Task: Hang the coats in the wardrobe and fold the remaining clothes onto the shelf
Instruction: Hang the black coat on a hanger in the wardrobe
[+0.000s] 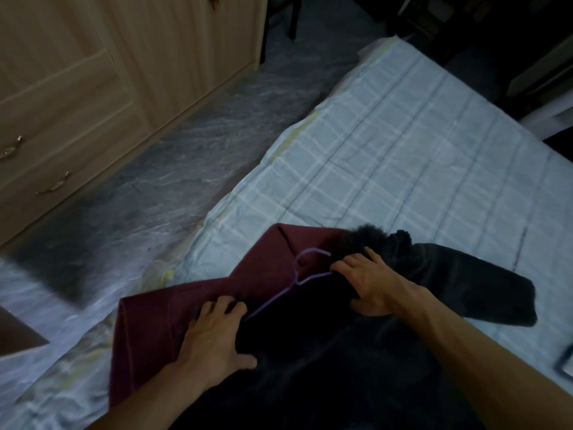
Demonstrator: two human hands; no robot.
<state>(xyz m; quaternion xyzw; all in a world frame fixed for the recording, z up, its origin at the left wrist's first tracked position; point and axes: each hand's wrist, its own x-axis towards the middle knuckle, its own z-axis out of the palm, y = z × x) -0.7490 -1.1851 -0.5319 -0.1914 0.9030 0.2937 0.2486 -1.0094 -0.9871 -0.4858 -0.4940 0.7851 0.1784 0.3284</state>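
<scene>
Coat (341, 367) lay on bed (403, 150) over maroon cloth (161, 330), hanger (297, 274) at its collar. Left hand (214, 333) and right hand (369, 282) each held a closed grip on coat fabric. Judged: seat both shoulders over the wire before lifting.

Coat (341, 352): black, plain. Fur collar (372, 240): black as well. Maroon garment (173, 311): dark wine red, no pattern. Hanger (297, 280): pale lilac. Bedsheet (403, 150): pale blue, checked with white bands and thin grey lines (yellowish strip along near edge). Floor (186, 150): grey, marbled with whitish veins. Wardrobe (77, 88): light beige wood grain. Handles (52, 186): brass-coloured.
</scene>
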